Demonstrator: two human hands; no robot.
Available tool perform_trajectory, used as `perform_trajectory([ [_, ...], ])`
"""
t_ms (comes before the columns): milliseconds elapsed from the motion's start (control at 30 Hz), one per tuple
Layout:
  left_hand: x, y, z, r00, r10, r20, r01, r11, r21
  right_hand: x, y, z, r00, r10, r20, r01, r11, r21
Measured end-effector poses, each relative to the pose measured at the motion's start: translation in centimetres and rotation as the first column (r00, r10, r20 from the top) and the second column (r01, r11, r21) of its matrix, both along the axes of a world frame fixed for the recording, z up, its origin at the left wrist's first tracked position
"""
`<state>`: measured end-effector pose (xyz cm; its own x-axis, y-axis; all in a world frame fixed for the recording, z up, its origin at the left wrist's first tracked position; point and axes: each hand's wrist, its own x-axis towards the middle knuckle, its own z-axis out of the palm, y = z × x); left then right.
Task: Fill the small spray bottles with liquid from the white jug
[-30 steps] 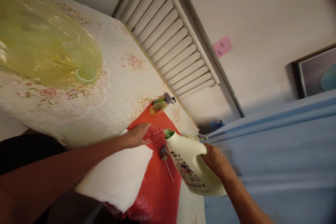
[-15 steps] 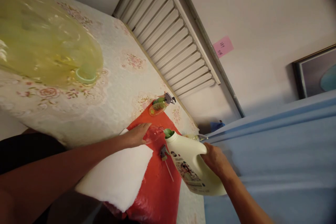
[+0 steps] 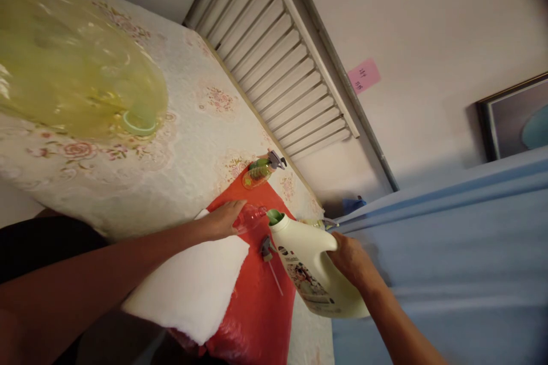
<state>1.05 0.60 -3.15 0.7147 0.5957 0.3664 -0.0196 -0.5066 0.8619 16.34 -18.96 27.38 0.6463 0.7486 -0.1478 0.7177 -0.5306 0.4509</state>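
Note:
My left hand (image 3: pixel 225 219) is closed around a clear plastic bottle (image 3: pixel 252 219) that stands without its top on a red plastic sheet (image 3: pixel 261 308). My right hand (image 3: pixel 349 255) grips the handle of a large pale-green jug (image 3: pixel 314 265) with a picture label. The jug's green spout (image 3: pixel 274 217) is right by the bottle's mouth; whether liquid flows I cannot tell. A dark spray trigger head (image 3: pixel 268 248) with a thin tube lies on the red sheet between them. Beside my left wrist, a white cloth (image 3: pixel 197 282) covers part of the sheet.
Farther back stands a spray bottle (image 3: pixel 257 173) with a grey trigger. A big yellow translucent bag (image 3: pixel 77 63) rests on the floral tablecloth (image 3: pixel 180 159). A white radiator (image 3: pixel 274 57) lines the wall, and a blue curtain (image 3: pixel 454 251) hangs at the right.

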Motion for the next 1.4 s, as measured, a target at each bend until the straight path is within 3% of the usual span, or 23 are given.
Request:
perform_trajectory([
  [600,-0.56,-0.16,0.88,0.999,0.002,-0.049,-0.002,1.000,-0.003,-0.15,0.17,0.14,1.000,0.006,0.004,-0.006,1.000,-0.005],
  [1400,-0.08,0.06,0.12,1.000,-0.004,-0.028,0.004,1.000,0.000,-0.15,0.41,0.26,1.000,0.011,0.026,-0.010,0.999,-0.033],
])
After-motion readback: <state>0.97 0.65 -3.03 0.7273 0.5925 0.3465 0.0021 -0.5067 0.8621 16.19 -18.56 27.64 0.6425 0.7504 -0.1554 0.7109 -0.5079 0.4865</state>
